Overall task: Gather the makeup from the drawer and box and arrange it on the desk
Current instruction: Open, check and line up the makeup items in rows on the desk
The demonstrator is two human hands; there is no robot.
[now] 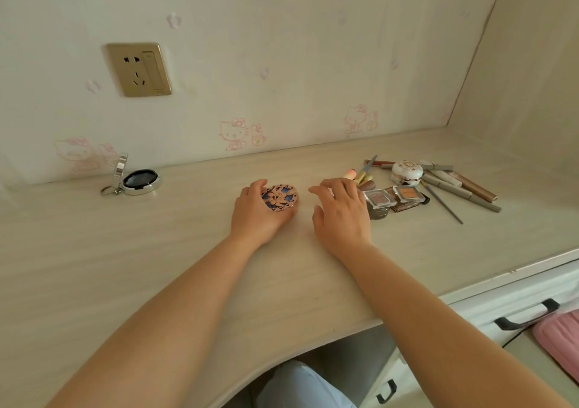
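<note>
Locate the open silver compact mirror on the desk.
The silver compact mirror sits open at the far left of the desk, against the wall below the power socket, well left of the left hand.

A gold wall socket (pixel 138 69) sat on wallpaper printed with pink cartoon cats (pixel 233 133). A pink cushion (pixel 560 338) lay at lower right.

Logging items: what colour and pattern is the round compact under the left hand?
Rose-gold cutout pattern over blue, on the compact, head view.
</note>
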